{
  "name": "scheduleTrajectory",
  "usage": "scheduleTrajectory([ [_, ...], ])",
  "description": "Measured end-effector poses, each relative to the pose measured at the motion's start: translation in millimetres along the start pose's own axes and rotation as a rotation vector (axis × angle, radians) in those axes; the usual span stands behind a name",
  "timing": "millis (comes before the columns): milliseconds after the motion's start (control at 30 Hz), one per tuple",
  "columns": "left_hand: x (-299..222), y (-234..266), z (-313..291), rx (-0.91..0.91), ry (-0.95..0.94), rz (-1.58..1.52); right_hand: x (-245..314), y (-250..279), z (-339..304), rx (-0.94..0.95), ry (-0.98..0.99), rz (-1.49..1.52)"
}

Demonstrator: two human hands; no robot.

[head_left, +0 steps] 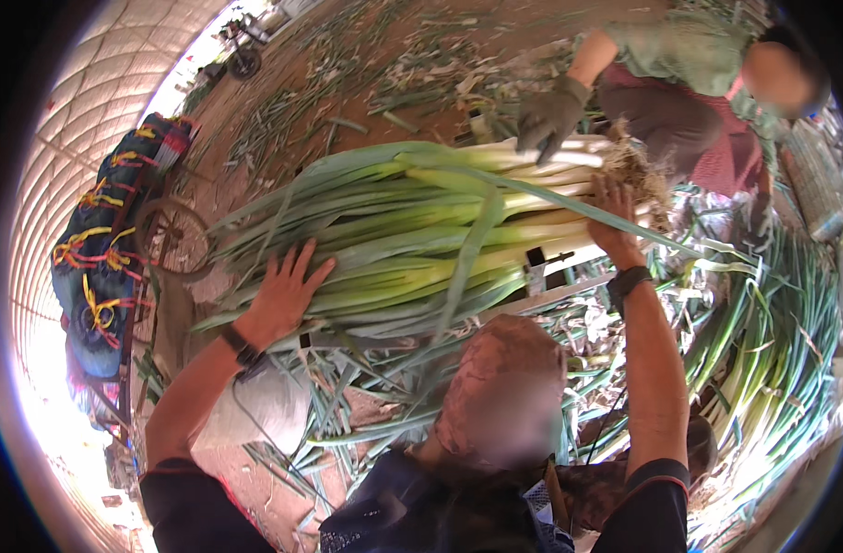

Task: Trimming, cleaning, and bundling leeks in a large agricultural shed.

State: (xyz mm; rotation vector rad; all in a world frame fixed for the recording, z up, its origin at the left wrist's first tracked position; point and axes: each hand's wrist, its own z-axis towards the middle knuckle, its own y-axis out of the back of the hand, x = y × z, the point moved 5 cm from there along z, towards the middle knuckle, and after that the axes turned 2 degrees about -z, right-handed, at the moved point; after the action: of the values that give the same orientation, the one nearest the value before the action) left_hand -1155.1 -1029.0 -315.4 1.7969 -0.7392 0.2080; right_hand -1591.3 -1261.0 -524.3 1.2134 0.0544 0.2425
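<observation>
A thick bundle of long green onions (394, 244) lies crosswise before me on a low metal frame (555, 297), green leaves to the left and white stalks with roots to the right. My left hand (288, 290) rests on the leaves with its fingers spread. Against the white stalks near the roots (647, 170) lies my right hand (615, 221), its fingers stretched out. One long leaf (550, 194) runs slantwise over the bundle and crosses that hand. From the far side, a co-worker's gloved hand (550, 120) reaches to the white stalks.
The co-worker (689, 101) crouches at the far right. A large heap of green onions (762, 350) lies at my right. Left stand a spoked wheel (172, 238) and dark bundles (99, 267) with yellow and red ties. Loose leaves (366, 424) litter the ground.
</observation>
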Motion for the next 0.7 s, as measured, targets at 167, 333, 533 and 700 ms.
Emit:
scheduleTrajectory([
  [167, -44, 88, -25, 0.146, -0.016, 0.019, -9, 22, -9, -0.031, 0.077, 0.067],
  [333, -126, 135, 9, -0.351, -0.339, -0.167, 2, 55, -19, -0.105, 0.293, 0.152],
  [533, -175, 138, 71, -0.305, -0.467, -0.134, 20, 103, -35, 0.252, -0.145, 0.868],
  [700, -231, 160, 65, -0.555, -0.599, -0.168, 52, 180, -26, 0.474, 0.107, 1.719],
])
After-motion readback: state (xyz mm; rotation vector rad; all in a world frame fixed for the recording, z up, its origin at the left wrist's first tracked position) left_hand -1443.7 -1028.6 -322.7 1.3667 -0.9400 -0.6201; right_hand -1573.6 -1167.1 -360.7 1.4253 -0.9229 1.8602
